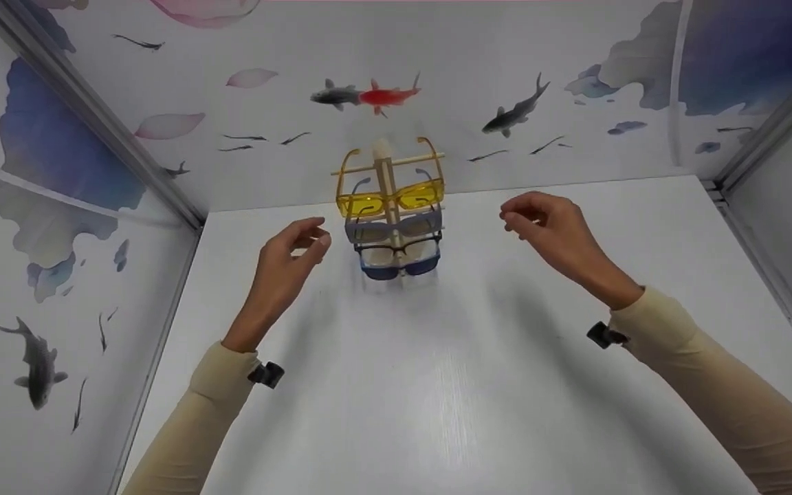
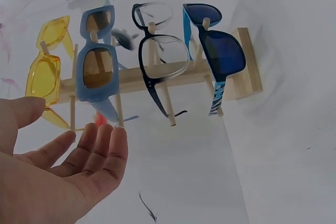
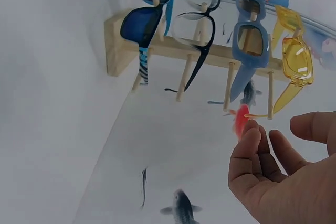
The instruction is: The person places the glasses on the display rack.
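Note:
A wooden glasses rack (image 1: pixel 385 175) stands at the back of the white table, with pegs across its post. Its top pair is yellow glasses (image 1: pixel 361 205). Below hang blue-grey sunglasses (image 2: pixel 97 97), then dark-rimmed clear glasses (image 2: pixel 147 76) and, lowest, dark blue sunglasses (image 2: pixel 224 52) with patterned temples. To the rack's left hovers my left hand (image 1: pixel 284 265), loosely bent and holding nothing, nearest the yellow and blue-grey pairs. My right hand (image 1: pixel 557 230) is raised farther off on the other side, fingers relaxed and empty. Neither hand appears to touch the glasses or rack.
White panels printed with fish, petals and blue leaves close in the back and sides, such as the back wall (image 1: pixel 451 62). Metal edging (image 1: pixel 93 89) runs along the left corner. The white table (image 1: pixel 437 385) spreads in front of the rack.

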### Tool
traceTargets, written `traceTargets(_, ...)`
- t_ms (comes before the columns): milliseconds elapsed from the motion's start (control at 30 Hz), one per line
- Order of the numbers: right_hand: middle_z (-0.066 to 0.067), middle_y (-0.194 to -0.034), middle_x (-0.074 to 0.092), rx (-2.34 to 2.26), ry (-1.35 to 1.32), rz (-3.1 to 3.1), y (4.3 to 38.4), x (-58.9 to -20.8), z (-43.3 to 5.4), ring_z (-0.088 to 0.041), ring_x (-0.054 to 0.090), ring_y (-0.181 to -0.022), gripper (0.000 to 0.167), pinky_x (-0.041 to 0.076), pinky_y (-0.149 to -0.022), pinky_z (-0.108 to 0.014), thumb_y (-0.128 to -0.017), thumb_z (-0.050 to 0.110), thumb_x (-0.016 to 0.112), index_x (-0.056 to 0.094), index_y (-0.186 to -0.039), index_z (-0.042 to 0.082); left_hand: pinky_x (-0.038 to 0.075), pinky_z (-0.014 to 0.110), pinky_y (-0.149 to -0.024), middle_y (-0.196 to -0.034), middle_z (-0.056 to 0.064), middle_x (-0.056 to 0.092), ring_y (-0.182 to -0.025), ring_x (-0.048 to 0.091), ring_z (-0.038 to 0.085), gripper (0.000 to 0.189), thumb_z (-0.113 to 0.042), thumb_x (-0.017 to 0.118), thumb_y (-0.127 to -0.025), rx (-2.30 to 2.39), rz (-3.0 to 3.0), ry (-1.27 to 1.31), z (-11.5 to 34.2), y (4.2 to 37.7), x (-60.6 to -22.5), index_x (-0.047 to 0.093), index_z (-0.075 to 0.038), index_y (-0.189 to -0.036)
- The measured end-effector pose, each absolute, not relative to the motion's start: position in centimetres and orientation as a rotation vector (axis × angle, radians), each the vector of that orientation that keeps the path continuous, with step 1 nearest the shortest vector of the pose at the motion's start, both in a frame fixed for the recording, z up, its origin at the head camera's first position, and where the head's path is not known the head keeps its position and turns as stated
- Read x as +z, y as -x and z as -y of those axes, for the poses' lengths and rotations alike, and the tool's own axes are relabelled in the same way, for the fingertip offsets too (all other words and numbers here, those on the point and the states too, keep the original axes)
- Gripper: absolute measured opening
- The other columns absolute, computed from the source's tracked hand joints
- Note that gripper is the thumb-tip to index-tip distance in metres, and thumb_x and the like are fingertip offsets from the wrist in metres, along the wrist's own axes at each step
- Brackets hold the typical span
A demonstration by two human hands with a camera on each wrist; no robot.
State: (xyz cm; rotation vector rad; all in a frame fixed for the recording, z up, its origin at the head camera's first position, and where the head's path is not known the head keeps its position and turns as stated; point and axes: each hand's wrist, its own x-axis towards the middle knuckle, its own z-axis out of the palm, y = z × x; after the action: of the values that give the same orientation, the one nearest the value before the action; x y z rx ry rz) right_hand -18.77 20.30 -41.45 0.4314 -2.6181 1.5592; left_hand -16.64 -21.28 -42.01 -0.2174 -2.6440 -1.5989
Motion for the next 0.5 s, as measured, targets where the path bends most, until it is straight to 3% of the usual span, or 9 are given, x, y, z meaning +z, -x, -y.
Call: traceTargets(500,-0.012,-0.125,0.076,1.336,-0.440,2.617,16.5,-44.4,-23.5,-0.018,0.067,-0.111,0.019,0.051,-0.089,-0.014,-0.109,0.010,0.070,0.077,-0.125,0.003,0.056,0.050,-0.108,-0.135,0.010,0.070,-0.128,0.065,0.027,0.046,-0.030,0.068,-0.112,-1.577,2.688,0.219,21.1,15.6,-44.6,0.063,-0.008,-0.152)
